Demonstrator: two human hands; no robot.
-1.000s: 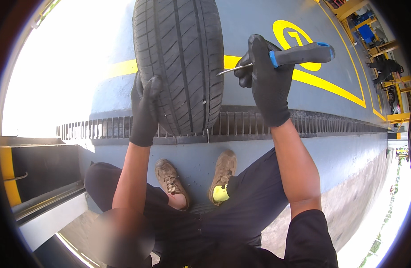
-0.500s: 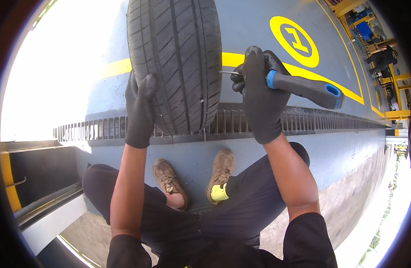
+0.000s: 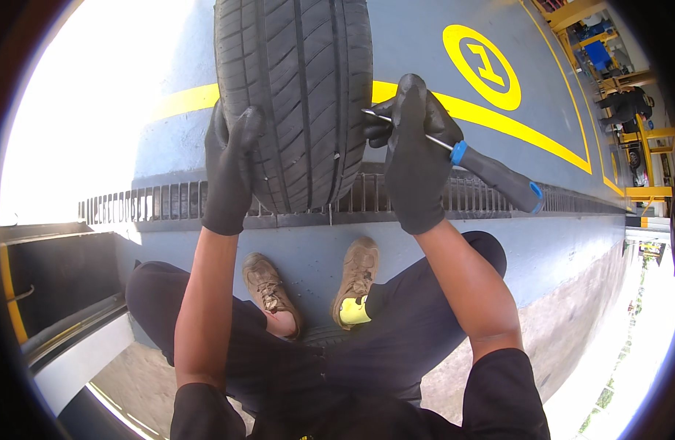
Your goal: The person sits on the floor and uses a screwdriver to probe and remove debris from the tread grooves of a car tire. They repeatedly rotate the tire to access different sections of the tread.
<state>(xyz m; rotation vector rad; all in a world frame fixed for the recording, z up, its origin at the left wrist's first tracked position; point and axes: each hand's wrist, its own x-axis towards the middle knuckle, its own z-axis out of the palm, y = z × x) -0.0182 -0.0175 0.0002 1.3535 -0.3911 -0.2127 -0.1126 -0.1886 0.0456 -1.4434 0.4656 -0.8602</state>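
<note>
In the head view, at upper centre: a broad black rubber tyre (image 3: 297, 88) with slanting tread grooves facing the camera, far end cut off by the top edge. Lodged low on the right of the tread, a small pale speck (image 3: 336, 156). Across the middle of the frame, a dark slatted drain grating (image 3: 143, 205) set in a blue-grey painted floor (image 3: 403, 37).

Left of centre, a black-gloved left hand (image 3: 229, 172), fingers wrapped round the tyre's left shoulder, thumb along the tread edge. Right of centre, a black-gloved right hand (image 3: 419, 161), fingers grasping the thin metal shaft of a black-and-blue-handled pointed tool (image 3: 499, 176); handle slanting toward lower right, tip close to the tyre's right edge, contact impossible to tell.

Probably heavy, firm yet slightly springy, grippy rather than slippery, hardly fragile; likely to roll if loosely held. Best steadied at the shoulder or sidewall. For the tool, probably stiff and light: thick handle for force, shaft near the tip for fine control.
</note>
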